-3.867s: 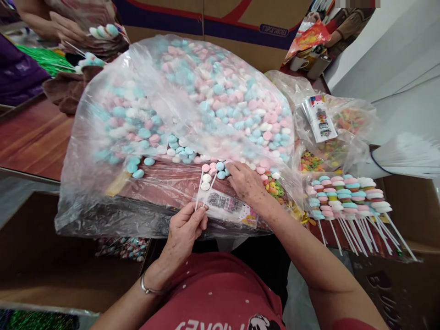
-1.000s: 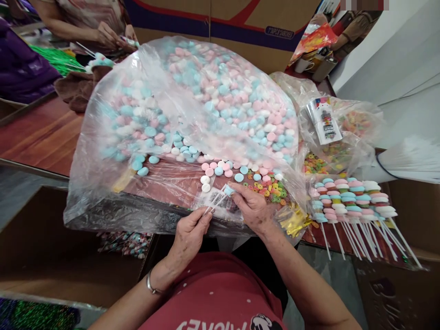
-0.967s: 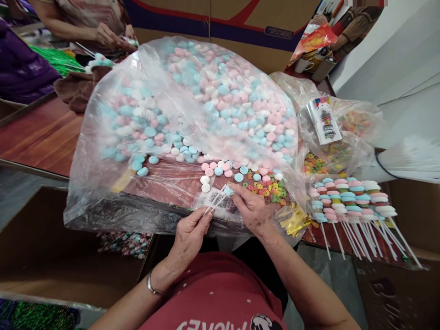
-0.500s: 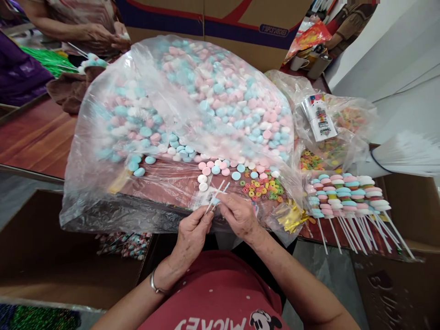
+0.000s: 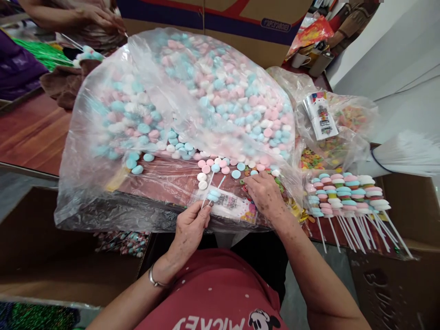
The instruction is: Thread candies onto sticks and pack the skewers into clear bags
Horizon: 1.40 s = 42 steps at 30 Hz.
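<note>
Two thin white sticks (image 5: 207,187) are pinched in my left hand (image 5: 190,227), which is closed near the table's front edge. Blue candies (image 5: 213,195) are threaded on one stick just above my fingers. My right hand (image 5: 266,195) reaches into the pile of colourful ring candies (image 5: 281,185); its fingertips are bent down among them, and whether they grip one I cannot tell. A printed label bag (image 5: 228,204) lies flat between my hands. Loose pink, white and blue candies (image 5: 225,169) sit just beyond the sticks.
A large clear bag (image 5: 220,105) full of pastel candies covers the table's middle. Finished candy skewers (image 5: 347,195) lie at the right, beside a stack of printed packets (image 5: 321,117). An open cardboard box (image 5: 68,261) stands lower left. Another person's hands (image 5: 103,18) work at upper left.
My right hand has left the sticks and moved right to the ring candies. My left hand still holds the sticks, and the blue candies on one are now plainly visible.
</note>
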Each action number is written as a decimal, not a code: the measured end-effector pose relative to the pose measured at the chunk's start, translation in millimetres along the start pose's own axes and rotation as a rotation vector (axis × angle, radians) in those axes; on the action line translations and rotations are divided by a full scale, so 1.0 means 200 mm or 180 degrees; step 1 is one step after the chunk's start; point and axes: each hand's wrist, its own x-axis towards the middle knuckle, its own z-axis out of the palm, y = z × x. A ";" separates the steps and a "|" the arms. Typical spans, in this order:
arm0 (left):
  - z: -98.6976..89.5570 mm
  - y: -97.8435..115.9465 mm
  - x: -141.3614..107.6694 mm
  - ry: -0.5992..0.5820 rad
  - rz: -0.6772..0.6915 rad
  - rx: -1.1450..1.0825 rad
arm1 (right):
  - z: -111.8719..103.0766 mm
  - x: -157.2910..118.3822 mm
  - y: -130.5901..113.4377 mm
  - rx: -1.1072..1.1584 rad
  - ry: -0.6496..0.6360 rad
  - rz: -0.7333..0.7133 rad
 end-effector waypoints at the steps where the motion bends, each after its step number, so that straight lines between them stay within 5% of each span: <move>1: 0.00 0.00 0.00 -0.0009 -0.0007 0.0017 | 0.01 0.00 0.00 -0.0023 0.0083 -0.0013; 6: 0.00 0.00 0.00 -0.0012 -0.0039 0.0099 | 0.03 0.02 -0.03 0.0168 0.0543 0.0271; 12: -0.01 0.00 0.00 -0.0069 -0.0028 0.0168 | 0.06 0.05 -0.06 0.0111 0.0263 0.0103; 18: -0.01 0.01 0.00 -0.0056 0.0018 0.0304 | 0.07 0.06 -0.12 -0.0167 0.0268 0.0421; 21: -0.01 0.01 -0.01 -0.0103 0.0098 0.0398 | 0.07 0.07 -0.12 0.0507 0.0497 0.0864; 26: 0.00 0.03 -0.02 -0.0241 0.0166 0.0658 | 0.03 0.06 -0.10 0.3484 0.0672 0.1502; 29: 0.01 0.05 -0.01 -0.0318 0.0135 0.0762 | 0.00 0.05 -0.11 0.4536 0.0577 0.1701; 42: 0.01 0.05 -0.01 -0.0442 0.0056 0.0782 | -0.01 0.02 -0.09 0.4560 0.0294 0.1324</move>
